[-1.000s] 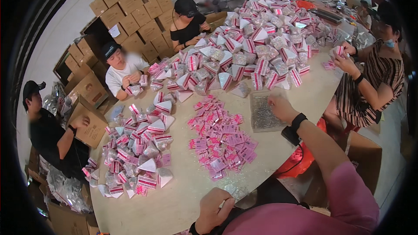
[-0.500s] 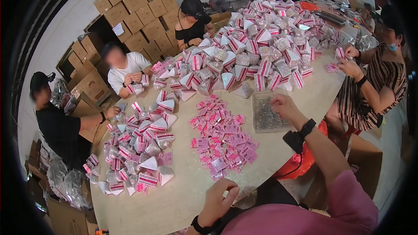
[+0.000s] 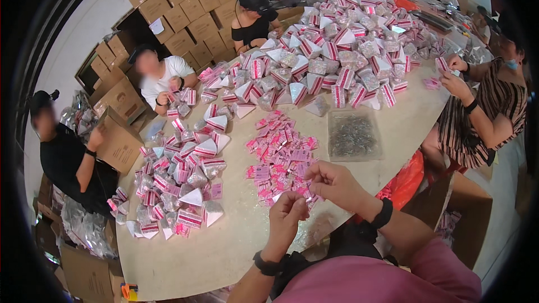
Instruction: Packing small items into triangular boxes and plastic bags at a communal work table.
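Just over the near end of a heap of pink printed cards (image 3: pixel 281 154), my two hands are close together. My left hand (image 3: pixel 289 216) has thumb and fingers pressed together; what is between them, if anything, is too small to make out. My right hand (image 3: pixel 339 186) is pinched too, its fingertips pointing toward the left hand, with a tiny whitish thing near them that I cannot name. Beyond the right hand lies a shallow clear tray (image 3: pixel 368 154) of small, thin metal pieces.
Pink-and-white-topped clear packets form a big pile (image 3: pixel 314 64) across the far table and a smaller one (image 3: pixel 179 182) at left. Co-workers sit or stand around the table (image 3: pixel 224 264). A cardboard box (image 3: pixel 469 213) and a red plastic bag (image 3: pixel 407 182) are at right.
My right hand has left the tray and come back down beside my left, which has risen slightly. At far left a co-worker's arm has drawn back from the packets.
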A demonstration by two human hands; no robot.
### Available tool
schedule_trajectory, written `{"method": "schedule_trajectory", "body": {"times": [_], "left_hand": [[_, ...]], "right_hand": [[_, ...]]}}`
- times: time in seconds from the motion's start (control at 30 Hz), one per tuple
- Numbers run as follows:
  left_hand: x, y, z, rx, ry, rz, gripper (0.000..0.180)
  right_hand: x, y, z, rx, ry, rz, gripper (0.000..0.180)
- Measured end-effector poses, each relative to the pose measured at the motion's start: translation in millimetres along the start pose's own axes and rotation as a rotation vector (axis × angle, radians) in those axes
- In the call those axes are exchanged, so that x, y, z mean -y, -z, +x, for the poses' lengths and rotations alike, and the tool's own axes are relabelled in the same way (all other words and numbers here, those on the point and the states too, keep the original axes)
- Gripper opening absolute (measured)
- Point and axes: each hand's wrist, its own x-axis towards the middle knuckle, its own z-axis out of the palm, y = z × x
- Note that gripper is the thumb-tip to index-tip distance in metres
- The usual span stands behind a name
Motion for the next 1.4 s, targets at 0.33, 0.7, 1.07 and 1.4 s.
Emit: {"method": "schedule_trajectory", "body": {"times": [0.33, 0.7, 1.07, 1.4], "left_hand": [[12, 2, -25, -0.111, 0.008, 0.033, 0.011], [40, 17, -17, 0.127, 0.441, -0.388, 0.015], [62, 75, 33, 0.019, -0.302, 1.390, 0.057], [26, 79, 35, -0.226, -0.189, 0.578, 0.043]], "right_hand": [[-51, -19, -29, -0.068, -0.279, 0.410, 0.023], [-76, -24, -38, -0.077, 0.206, -0.205, 0.010], [-103, -4, -54, -0.225, -0.281, 0.331, 0.008], [-95, -1, -54, -0.211, -0.310, 0.355, 0.008]]}}
